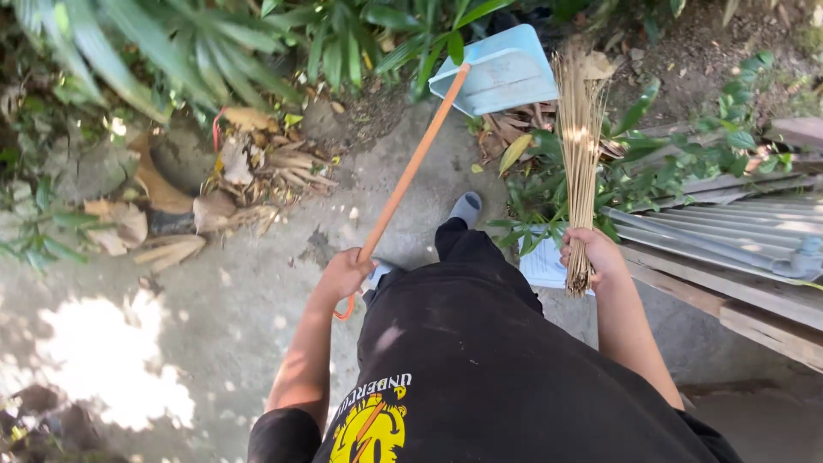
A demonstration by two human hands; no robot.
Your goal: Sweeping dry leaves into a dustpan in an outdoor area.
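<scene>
View from above, left to right. At far left, green palm fronds (129, 43) arch over a heap of dry leaves (249, 163), curled, brown and papery, lying on rough grey concrete ground (257, 283) with a bright patch of sunlight at lower left.

The left hand (343, 273) is closed in a fist around a long orange handle (411, 167), a thin, smooth, straight rod with a small orange loop at its near end. The rod slants up and to the right to a pale blue dustpan (501, 73), a flat-walled plastic scoop of roughly trapezoid shape, which sits at the upper middle, at the edge of the concrete against the plants, beside more dry leaves.

Below the middle, the person's dark trousers and black shirt fill the lower frame; one grey shoe (467, 208) rests on the concrete.

The right hand (591, 257) is clamped around the bound lower end of a stick broom (579, 146), a bundle of thin, stiff, straw-coloured ribs held upright, with its loose tips fanning near the dustpan's right side. Behind it stands a low leafy plant (549, 197).

At far right lie grey corrugated metal sheets (737, 227) and weathered wooden planks (754, 313), stacked flat and running diagonally.
</scene>
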